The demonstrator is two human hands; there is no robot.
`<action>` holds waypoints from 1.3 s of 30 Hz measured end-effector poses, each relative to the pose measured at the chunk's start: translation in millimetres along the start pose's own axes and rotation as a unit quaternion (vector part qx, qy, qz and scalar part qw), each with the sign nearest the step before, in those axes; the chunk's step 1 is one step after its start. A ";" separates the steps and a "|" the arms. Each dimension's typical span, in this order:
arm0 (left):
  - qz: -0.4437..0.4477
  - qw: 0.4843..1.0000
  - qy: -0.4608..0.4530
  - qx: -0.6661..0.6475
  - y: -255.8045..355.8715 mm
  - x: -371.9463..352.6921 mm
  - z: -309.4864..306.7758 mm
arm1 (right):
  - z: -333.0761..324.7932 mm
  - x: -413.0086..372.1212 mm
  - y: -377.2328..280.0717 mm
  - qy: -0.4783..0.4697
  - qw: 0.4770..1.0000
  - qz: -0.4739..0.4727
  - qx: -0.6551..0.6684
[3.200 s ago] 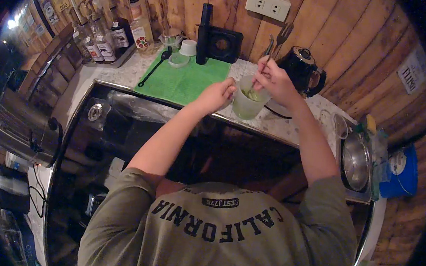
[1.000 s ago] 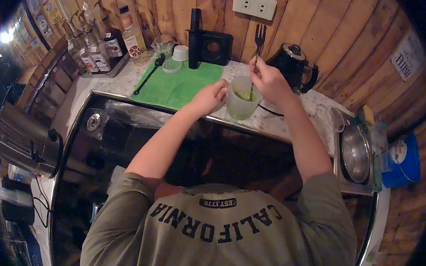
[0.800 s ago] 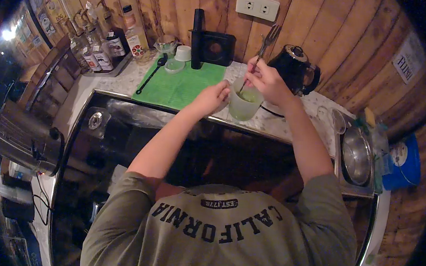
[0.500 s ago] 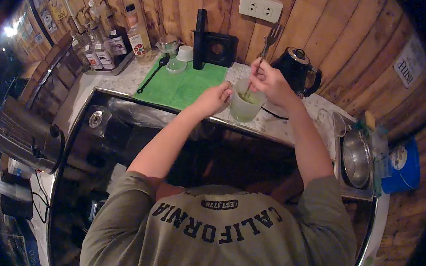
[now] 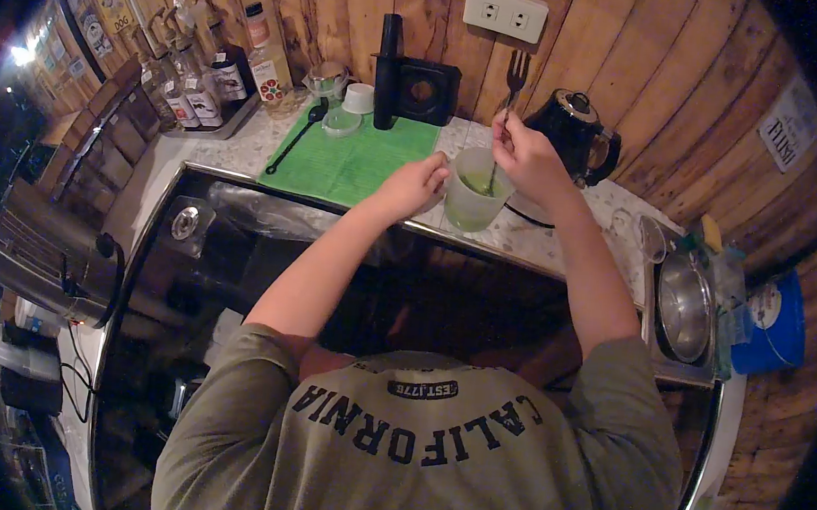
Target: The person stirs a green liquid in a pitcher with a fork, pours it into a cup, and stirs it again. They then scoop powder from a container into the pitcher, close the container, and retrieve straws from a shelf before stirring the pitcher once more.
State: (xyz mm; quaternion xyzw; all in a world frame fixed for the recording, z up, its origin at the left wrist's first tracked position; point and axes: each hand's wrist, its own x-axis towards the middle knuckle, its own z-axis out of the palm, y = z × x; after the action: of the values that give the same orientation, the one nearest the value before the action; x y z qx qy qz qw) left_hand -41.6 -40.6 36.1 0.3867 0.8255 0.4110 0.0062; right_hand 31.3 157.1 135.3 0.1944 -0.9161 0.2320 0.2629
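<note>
Well, slim metal fork [image 5: 515, 73] (upright), frosted cup [image 5: 471, 209]

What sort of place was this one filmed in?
Probably a small drinks bar or café counter: a row of bottles on a tray, a kettle, and the left hand steadying a cup of green drink while the right hand stirs with a stirrer.

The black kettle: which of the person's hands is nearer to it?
Right. The right hand is close beside the kettle, holding a fork-ended stirrer in the cup. The left hand grips the cup's other side, farther from the kettle.
</note>
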 end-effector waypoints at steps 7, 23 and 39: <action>0.007 1.000 -0.001 -0.005 -2.2 0.3 0.8 | 4.1 1.0 -3.4 -0.038 0.976 0.079 0.199; 0.008 1.000 0.002 -0.016 2.4 0.6 -1.3 | -4.2 0.7 -6.5 -0.059 0.969 0.094 0.220; 0.011 1.000 0.000 -0.024 -1.7 2.0 0.6 | -3.3 3.3 -0.4 -0.026 0.997 0.037 0.059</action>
State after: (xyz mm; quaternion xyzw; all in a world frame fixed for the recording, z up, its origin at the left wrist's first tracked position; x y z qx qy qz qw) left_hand -44.0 -39.5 35.1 0.3953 0.8111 0.4309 0.0108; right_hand 30.2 157.7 139.8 0.1814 -0.9140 0.2901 0.2182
